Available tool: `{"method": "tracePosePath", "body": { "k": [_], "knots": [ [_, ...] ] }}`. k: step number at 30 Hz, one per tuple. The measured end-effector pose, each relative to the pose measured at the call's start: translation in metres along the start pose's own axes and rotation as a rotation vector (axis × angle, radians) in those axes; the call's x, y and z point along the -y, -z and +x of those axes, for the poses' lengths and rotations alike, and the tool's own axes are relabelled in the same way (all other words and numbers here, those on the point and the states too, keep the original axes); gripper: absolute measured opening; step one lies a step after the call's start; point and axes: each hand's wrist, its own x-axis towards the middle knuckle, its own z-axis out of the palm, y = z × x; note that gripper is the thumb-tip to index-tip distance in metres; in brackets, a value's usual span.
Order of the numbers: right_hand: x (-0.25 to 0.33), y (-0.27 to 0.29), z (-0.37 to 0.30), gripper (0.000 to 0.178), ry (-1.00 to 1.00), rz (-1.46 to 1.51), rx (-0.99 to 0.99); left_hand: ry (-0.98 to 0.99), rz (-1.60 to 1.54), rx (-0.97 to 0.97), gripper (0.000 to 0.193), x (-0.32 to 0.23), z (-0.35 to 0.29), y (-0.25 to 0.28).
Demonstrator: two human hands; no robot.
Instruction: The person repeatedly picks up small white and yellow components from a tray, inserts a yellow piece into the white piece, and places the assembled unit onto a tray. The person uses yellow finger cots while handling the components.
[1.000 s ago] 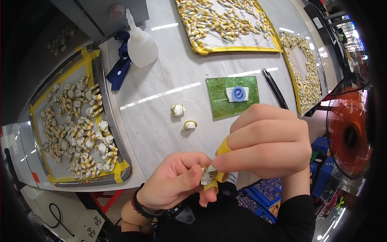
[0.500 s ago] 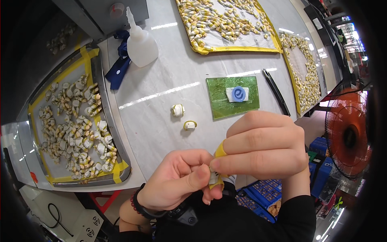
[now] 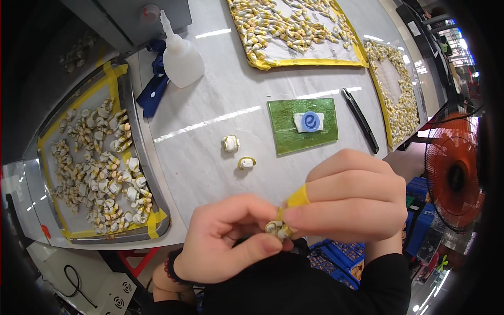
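My left hand (image 3: 228, 239) and my right hand (image 3: 349, 197) meet over the table's near edge and pinch one small white-and-yellow part (image 3: 278, 229) between their fingertips. A yellow finger cot (image 3: 297, 198) covers a finger of my right hand. Two more small white parts (image 3: 230, 143) (image 3: 245, 163) lie on the white tabletop just beyond my hands. A green mat (image 3: 302, 126) with a white-and-blue block (image 3: 310, 122) on it lies to their right.
A metal tray (image 3: 134, 134) with yellow tape, holding several small parts, is at the left. Two yellow-edged trays (image 3: 307, 61) (image 3: 386, 113) of parts lie at the back and right. A squeeze bottle (image 3: 180, 55), a black tool (image 3: 360, 119), an orange fan (image 3: 451, 173).
My hands have drawn closer together around the small part, and my left thumb now covers more of it. Nothing on the table has moved.
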Motion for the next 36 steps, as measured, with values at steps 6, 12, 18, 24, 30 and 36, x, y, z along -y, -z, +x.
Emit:
{"method": "tracePosePath", "body": {
  "k": [6, 12, 18, 24, 30, 36],
  "knots": [
    [0.005, 0.006, -0.006, 0.016, 0.121, -0.037, 0.029, -0.312, 0.303, -0.110, 0.030, 0.009, -0.002, -0.004],
    [0.010, 0.004, -0.012, 0.016, 0.174, -0.055, -0.012, -0.357, 0.452, -0.086, 0.024, 0.006, 0.000, -0.001],
    [0.015, 0.010, -0.010, 0.013, 0.172, -0.019, 0.058, -0.224, 0.440, -0.033, 0.023, 0.001, -0.001, -0.001],
    [0.012, 0.009, -0.008, 0.013, 0.163, 0.035, 0.055, -0.184, 0.372, -0.004, 0.023, 0.000, 0.000, -0.001],
    [0.007, 0.007, -0.011, 0.014, 0.090, 0.101, -0.019, -0.144, 0.257, -0.017, 0.024, 0.005, -0.003, -0.003],
    [0.008, 0.005, -0.009, 0.019, -0.079, 0.206, -0.015, -0.054, -0.009, -0.003, 0.028, 0.007, -0.003, -0.003]
  ]
}}
